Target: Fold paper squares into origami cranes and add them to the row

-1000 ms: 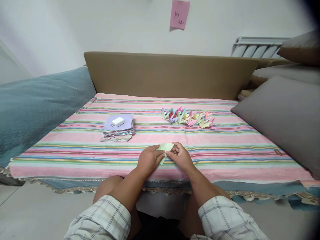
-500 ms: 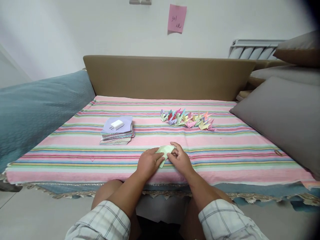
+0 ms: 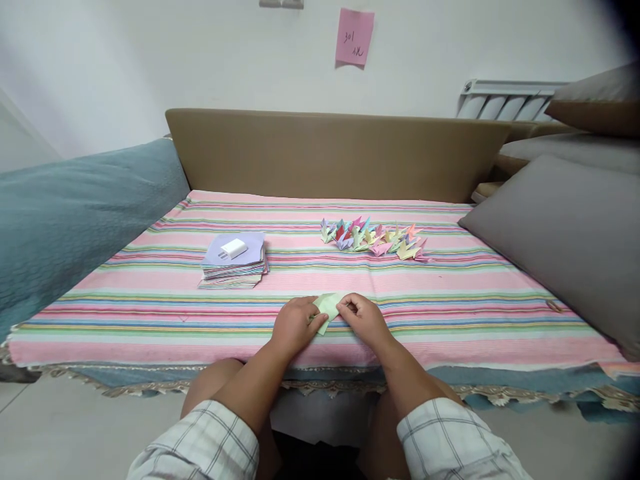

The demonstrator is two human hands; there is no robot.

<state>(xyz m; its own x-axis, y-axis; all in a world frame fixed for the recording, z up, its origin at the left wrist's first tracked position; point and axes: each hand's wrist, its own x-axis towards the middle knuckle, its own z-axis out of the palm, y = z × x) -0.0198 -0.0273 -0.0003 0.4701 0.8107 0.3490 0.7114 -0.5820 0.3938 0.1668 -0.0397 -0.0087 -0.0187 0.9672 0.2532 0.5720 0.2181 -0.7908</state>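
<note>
A pale green sheet of folded paper [image 3: 328, 307] lies between my two hands, close to the front of the striped cloth. My left hand [image 3: 296, 325] grips its left side, thumb on top and fingers partly underneath. At the paper's right edge, my right hand [image 3: 365, 321] pinches it between thumb and curled fingers. Beyond my hands, to the right, stands a group of several folded paper cranes [image 3: 377, 240] in many colours. To the left sits a stack of square coloured paper [image 3: 235, 270], a purple sheet uppermost, with a white plug adapter [image 3: 233, 249] on it.
The pink striped cloth [image 3: 150, 280] covers the sofa seat, with the brown backrest [image 3: 330, 153] behind. A grey cushion [image 3: 560, 233] leans at the right and a blue-covered armrest [image 3: 95, 213] stands at the left. A small brown ring-like thing [image 3: 554, 306] lies near the cushion.
My right hand's fingers have drawn in from the paper's upper right corner and now pinch its right edge. My left hand stays in almost the same place.
</note>
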